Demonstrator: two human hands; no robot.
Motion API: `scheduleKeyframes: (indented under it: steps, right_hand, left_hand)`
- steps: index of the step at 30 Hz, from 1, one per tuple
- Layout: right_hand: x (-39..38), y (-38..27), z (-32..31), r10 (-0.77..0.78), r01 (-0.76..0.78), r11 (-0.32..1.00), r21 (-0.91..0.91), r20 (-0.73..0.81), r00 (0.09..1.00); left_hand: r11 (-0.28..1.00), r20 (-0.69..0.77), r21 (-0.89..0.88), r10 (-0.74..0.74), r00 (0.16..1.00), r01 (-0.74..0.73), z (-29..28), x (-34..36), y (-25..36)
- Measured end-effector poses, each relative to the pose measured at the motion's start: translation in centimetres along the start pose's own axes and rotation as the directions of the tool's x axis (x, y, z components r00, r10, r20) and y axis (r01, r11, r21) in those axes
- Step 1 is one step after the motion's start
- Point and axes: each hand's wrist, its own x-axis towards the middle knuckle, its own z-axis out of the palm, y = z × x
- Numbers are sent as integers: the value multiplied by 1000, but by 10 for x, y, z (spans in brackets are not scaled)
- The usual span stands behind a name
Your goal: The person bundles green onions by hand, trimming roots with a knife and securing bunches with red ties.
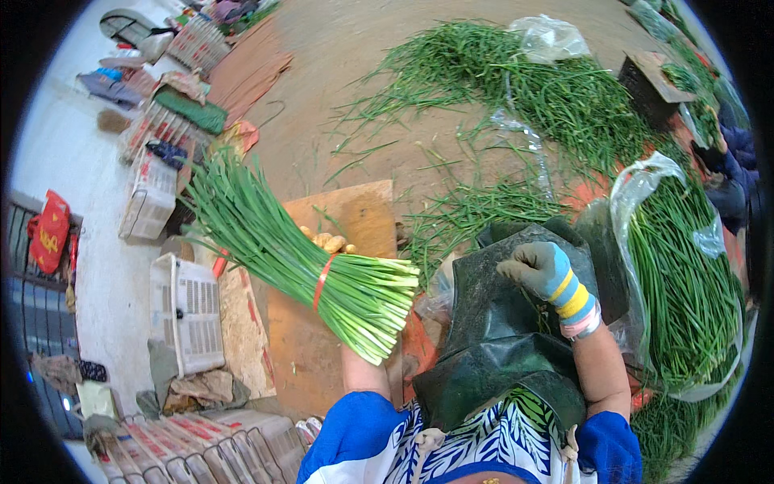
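A thick bunch of green chives (266,230), bound by a red band (323,282), lies across my left forearm. Its pale cut ends point right and its leaves fan out toward the far left. My left hand (329,241) is wrapped round it from beneath; only tan fingertips show past the far side. My right hand (542,273), in a grey and light blue glove with yellow stripes, is curled closed above the dark green apron (492,298) on my lap. What those fingers hold, if anything, is hidden.
A wooden board (294,323) lies under the bunch. Loose chives (564,97) are heaped on the far floor. At right stands a clear plastic bag (637,194) full of chives. White crates (187,315) line the left wall. Another person's dark sleeve (738,153) shows at far right.
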Motion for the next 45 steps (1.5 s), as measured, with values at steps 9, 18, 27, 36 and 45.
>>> scheduleKeyframes:
  steps: [9, 18, 27, 36, 45]
  right_hand:
    - [-38, -1, -19, -736, 489, 660, -570, -360, 573]
    - [-157, 7, -106, -986, 5, 67, -998, -65, 154]
    - [-415, 64, -27, -752, -570, 548, -611, -659, -16]
    - [-498, 154, 142, 229, 141, 973, 184, -663, -712]
    - [-663, 281, 123, 515, 342, 809, 478, -295, -805]
  left_hand:
    - [922, -20, -255, -306, 952, 292, 3, 40, -117]
    - [643, 21, 127, -763, 647, 755, 127, 63, -295]
    - [251, 244, 354, -955, 170, 901, 265, 38, -415]
    - [139, 451, 586, -874, -179, 799, 326, 0, -456]
    - [363, 170, 701, -921, 351, 613, 260, 62, -380]
